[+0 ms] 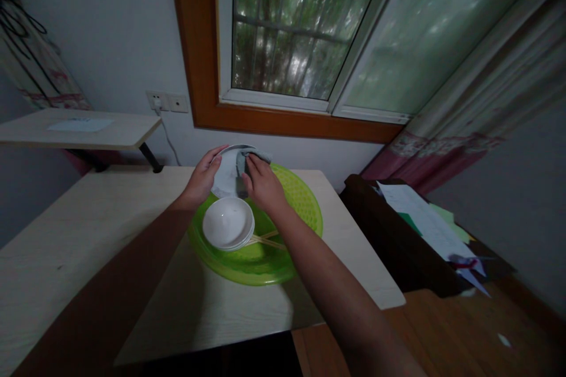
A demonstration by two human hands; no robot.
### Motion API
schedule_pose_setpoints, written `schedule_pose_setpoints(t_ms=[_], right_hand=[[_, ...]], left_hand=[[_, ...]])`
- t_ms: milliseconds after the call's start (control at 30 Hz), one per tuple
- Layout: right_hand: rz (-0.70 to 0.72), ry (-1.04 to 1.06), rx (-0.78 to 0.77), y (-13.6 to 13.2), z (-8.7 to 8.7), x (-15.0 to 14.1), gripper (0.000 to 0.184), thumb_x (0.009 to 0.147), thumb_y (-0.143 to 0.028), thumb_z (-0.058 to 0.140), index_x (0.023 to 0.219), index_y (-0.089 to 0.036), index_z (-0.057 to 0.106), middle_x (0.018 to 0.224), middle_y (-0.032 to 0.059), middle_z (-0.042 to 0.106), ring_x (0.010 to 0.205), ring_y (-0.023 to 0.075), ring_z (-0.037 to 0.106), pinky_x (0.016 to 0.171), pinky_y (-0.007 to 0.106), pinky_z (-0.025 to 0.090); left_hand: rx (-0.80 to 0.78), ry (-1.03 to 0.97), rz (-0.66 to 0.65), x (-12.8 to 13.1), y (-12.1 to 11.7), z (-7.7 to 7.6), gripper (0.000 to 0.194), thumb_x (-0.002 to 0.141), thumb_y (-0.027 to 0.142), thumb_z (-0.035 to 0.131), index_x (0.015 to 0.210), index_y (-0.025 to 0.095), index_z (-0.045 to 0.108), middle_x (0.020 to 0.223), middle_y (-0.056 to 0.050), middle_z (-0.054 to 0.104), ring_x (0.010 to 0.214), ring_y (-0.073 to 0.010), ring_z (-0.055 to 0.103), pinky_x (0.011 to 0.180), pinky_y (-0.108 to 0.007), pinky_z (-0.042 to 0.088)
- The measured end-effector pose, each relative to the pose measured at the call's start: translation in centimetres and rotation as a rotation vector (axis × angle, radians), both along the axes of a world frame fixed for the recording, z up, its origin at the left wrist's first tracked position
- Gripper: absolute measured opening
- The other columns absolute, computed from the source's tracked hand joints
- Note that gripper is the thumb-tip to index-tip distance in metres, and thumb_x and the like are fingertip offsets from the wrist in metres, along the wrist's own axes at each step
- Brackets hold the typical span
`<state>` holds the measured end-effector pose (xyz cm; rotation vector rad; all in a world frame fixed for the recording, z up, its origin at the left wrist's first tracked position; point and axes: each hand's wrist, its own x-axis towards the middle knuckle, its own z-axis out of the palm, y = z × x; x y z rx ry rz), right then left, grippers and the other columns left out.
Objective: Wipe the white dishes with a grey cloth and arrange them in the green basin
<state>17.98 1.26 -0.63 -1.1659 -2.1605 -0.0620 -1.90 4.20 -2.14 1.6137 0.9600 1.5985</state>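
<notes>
White and tilted, the plate is pinched at its rim between the thumb and fingers of the left hand, above the far side of the green basin. The right hand, fingers bunched, presses a grey cloth against its face, near the stacked bowls and chopsticks

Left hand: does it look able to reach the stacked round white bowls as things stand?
Probably, once freed: the left hand is holding the large white dish, but the bowls sit close by, uncovered from above.
</notes>
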Motion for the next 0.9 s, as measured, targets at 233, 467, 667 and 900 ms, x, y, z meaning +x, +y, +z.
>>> schedule_pose_setpoints(t_ms=[233, 467, 667, 900], right_hand=[[-0.138, -0.145, -0.171, -0.2, -0.2, 0.0, 0.05, 0.109, -0.04, 0.035, 0.106, -0.013, 0.077, 0.112, 0.0182, 0.074, 0.105, 0.0265, 0.069, 0.099, 0.038, 0.053], [0.256, -0.182, -0.244, 0.0, -1.3, -0.7, 0.044, 0.109, -0.036, 0.038, 0.12, -0.015, 0.074, 0.126, 0.0123, 0.074, 0.116, 0.0204, 0.069, 0.104, 0.032, 0.051], [0.469, -0.092, -0.201, -0.4, -1.5, -1.8, 0.049, 0.108, -0.038, 0.039, 0.15, -0.016, 0.053, 0.155, 0.0129, 0.053, 0.147, 0.02, 0.046, 0.123, 0.04, 0.038], [0.224, 0.011, -0.08, -0.4, -0.2, -1.2, 0.055, 0.108, -0.041, 0.037, 0.157, -0.014, 0.042, 0.161, 0.0136, 0.045, 0.151, 0.0218, 0.039, 0.128, 0.04, 0.03]], left_hand=[[0.01, -0.083, 0.059, -0.2, 0.3, -0.3, 0.046, 0.099, 0.05, 0.052, 0.136, 0.024, 0.063, 0.146, -0.009, 0.06, 0.138, -0.0272, 0.053, 0.116, -0.047, 0.044], [0.009, -0.046, 0.063, -0.1, 0.1, -0.1, 0.047, 0.1, 0.05, 0.052, 0.136, 0.023, 0.063, 0.144, -0.01, 0.062, 0.133, -0.0261, 0.057, 0.116, -0.045, 0.043], [0.049, 0.123, 0.032, 0.2, -0.5, 0.6, 0.047, 0.1, 0.049, 0.051, 0.133, 0.02, 0.065, 0.141, -0.01, 0.064, 0.135, -0.0259, 0.055, 0.12, -0.042, 0.037], [0.044, 0.066, -0.03, 0.3, -0.2, 0.4, 0.043, 0.099, 0.047, 0.054, 0.131, 0.021, 0.067, 0.14, -0.009, 0.065, 0.133, -0.025, 0.057, 0.121, -0.041, 0.037]])
